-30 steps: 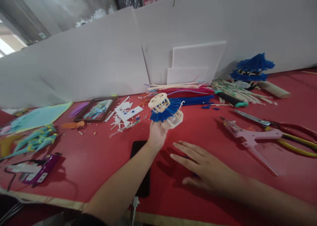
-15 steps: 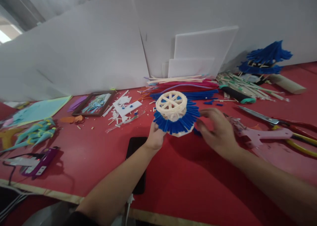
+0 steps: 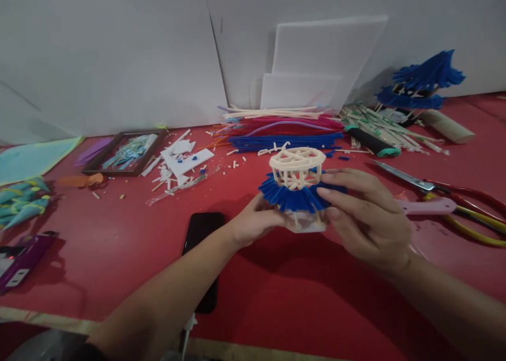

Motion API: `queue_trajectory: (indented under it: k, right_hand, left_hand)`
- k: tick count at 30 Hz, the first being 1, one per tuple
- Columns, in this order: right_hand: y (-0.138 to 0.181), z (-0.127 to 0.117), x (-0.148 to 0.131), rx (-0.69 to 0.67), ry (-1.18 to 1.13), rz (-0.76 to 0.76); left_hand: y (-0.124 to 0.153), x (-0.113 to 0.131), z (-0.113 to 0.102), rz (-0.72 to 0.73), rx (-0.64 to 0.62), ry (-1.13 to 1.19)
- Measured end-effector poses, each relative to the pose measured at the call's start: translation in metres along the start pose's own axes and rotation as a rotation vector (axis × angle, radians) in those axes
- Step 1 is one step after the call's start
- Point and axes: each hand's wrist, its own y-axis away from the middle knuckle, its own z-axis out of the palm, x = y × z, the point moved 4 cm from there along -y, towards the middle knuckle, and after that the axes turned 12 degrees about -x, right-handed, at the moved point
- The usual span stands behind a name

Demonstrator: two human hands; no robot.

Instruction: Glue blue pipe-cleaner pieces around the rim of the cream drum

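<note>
Since the earlier frame the right hand has closed onto the model, which now sits lower and nearer the table's front edge. At the left edge lie teal paper cones [image 3: 21,203] and a purple device [image 3: 19,255]; a black phone [image 3: 201,255] rests near the front edge. The left hand [image 3: 253,224] grips the cream stick model with blue fringe [image 3: 296,184] from below, above the red table [image 3: 118,234] at its middle. The right hand [image 3: 367,218] clasps its right side, fingers curled around it. Scissors [image 3: 438,189] lie towards the right edge.
</note>
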Motion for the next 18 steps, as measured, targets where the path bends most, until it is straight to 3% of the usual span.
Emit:
queue_trajectory:
  k: [3,6,11,18]
  right_hand:
    - [-0.001,-0.004,-0.001,-0.003,0.014,-0.019]
    - [-0.003,-0.005,-0.001,-0.006,0.016,-0.055]
    - [-0.005,-0.007,-0.005,-0.020,0.006,-0.073]
    - [-0.006,-0.011,-0.010,-0.023,-0.046,0.026]
  left_hand:
    - [0.004,0.004,0.008,0.018,-0.173,-0.023]
    - [0.007,0.010,0.010,0.111,-0.248,-0.015]
    - [0.009,0.012,0.008,0.134,-0.223,-0.098]
    - [0.011,0.016,0.018,0.123,-0.235,-0.048]
